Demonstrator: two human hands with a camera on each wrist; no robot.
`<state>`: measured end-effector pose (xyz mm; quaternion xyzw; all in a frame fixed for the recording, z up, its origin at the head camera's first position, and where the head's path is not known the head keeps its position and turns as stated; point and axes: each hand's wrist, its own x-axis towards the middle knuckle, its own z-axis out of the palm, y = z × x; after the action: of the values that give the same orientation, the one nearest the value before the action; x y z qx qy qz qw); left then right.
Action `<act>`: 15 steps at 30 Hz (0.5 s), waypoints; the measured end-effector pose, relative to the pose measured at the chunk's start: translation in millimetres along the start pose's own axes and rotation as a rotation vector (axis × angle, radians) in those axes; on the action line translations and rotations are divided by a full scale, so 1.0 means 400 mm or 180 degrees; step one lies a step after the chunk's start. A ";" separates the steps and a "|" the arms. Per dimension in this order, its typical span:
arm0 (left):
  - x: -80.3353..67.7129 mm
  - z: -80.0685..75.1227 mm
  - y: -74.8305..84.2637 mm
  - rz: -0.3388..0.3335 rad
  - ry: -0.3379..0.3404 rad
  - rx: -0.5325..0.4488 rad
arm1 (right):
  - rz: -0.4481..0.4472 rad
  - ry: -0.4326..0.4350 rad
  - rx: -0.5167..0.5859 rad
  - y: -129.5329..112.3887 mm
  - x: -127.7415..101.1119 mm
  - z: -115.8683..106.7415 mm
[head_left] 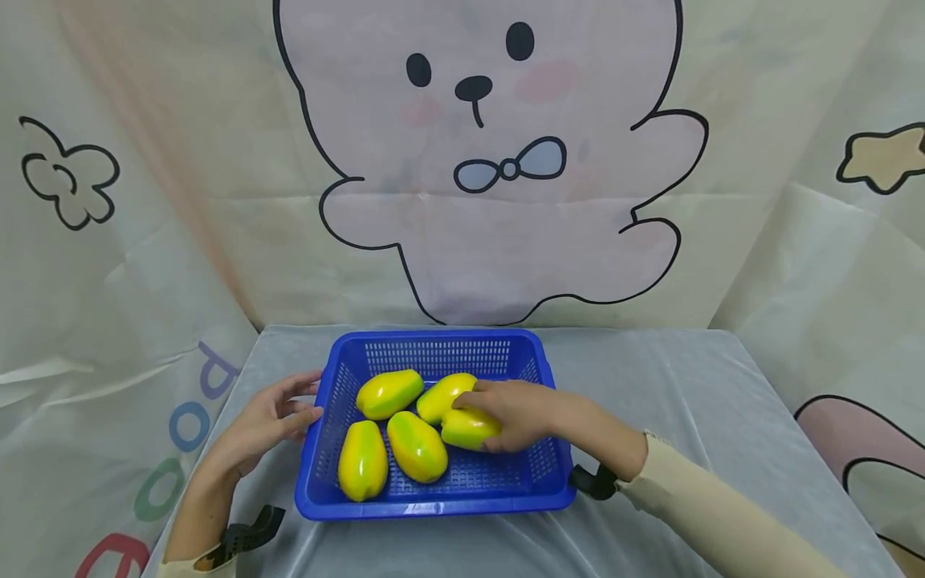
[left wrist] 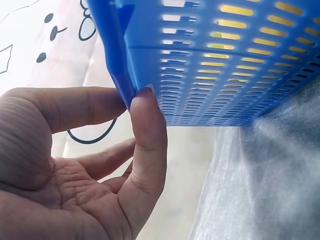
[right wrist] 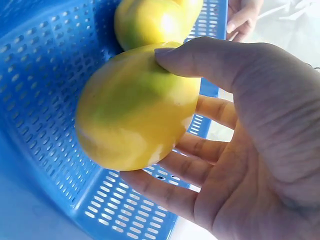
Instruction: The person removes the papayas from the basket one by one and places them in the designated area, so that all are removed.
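A blue slotted basket [head_left: 433, 504] stands on the cloth-covered table and holds several yellow-green fruits. My right hand [head_left: 482, 423] reaches into it from the right and grips one fruit [head_left: 466, 429] near the basket's middle right. In the right wrist view my thumb [right wrist: 200, 62] lies over that fruit [right wrist: 135, 115] and my fingers curl under it, just above the basket floor [right wrist: 45, 100]. Two other fruits [head_left: 363, 460] [head_left: 415, 445] lie at the front, and two more [head_left: 389, 393] behind. My left hand [head_left: 312, 395] pinches the basket's left rim [left wrist: 122, 75] between thumb [left wrist: 150, 130] and forefinger.
A pale grey cloth [head_left: 686, 401] covers the table, with bare cloth to the right of and in front of the basket. A backdrop with a cartoon bear [head_left: 477, 160] rises right behind the table. The table's edges drop off at left and right.
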<state>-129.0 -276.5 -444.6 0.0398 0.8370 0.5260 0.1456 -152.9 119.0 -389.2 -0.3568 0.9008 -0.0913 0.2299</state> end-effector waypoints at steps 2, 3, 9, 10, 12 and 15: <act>-0.001 0.003 -0.002 0.0005 -0.0013 -0.0011 | -0.0021 0.0051 0.0023 0.002 -0.004 0.003; -0.001 0.004 -0.002 0.0003 -0.0017 -0.0022 | -0.0019 0.0077 0.0041 0.002 -0.007 0.003; 0.002 0.009 -0.003 -0.0041 0.0010 -0.0028 | -0.0038 0.0374 0.0132 0.002 -0.037 -0.007; 0.002 0.009 -0.003 -0.0052 0.0014 -0.0031 | -0.0053 0.0448 0.0153 0.003 -0.043 -0.010; 0.001 0.010 -0.003 -0.0062 0.0021 -0.0036 | -0.0077 0.0595 0.0202 0.007 -0.056 -0.015; 0.000 0.013 -0.002 -0.0076 -0.0001 -0.0074 | -0.0085 0.0792 0.0300 0.017 -0.078 -0.017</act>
<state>-127.4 -272.4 -447.2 0.0281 0.8312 0.5339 0.1524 -140.1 145.3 -374.5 -0.3434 0.9123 -0.1802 0.1318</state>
